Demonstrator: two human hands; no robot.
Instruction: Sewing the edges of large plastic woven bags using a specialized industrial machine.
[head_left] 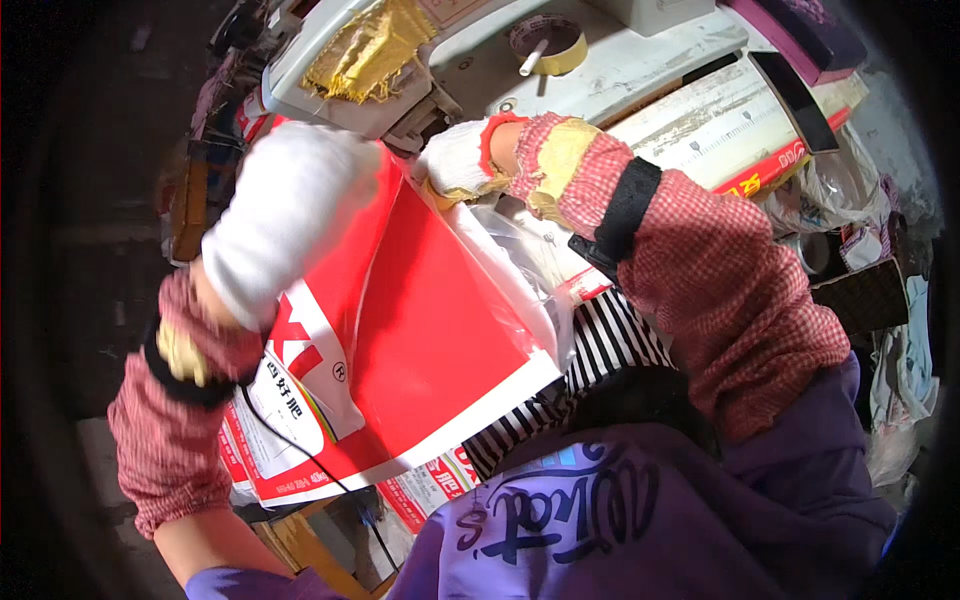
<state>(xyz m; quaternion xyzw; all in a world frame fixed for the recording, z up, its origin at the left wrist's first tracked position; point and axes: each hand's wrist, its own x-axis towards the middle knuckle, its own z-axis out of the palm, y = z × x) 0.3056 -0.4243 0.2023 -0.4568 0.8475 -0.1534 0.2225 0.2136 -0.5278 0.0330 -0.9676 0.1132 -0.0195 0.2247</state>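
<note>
A large red and white printed plastic sack (440, 330) lies slanted across my lap, its far end up at a pale sewing machine (590, 85). My left hand (300, 205), in a white knitted glove, is over the sack's left upper part; motion smears its fingers. My right hand (458, 165), in a white glove with yellowed fingertips, is closed on the sack's upper right edge beside the machine's working end. Clear plastic film (520, 265) shows along that edge. My gloves hide part of the sack's far end.
A roll of yellowish tape (560, 55) with a white stick sits on the machine. Yellow frayed cloth (370, 50) covers its left part. To the right are a purple box (800, 40), a clear plastic bag (835, 185) and a dark basket (865, 295). A thin black cable (300, 447) crosses the sack.
</note>
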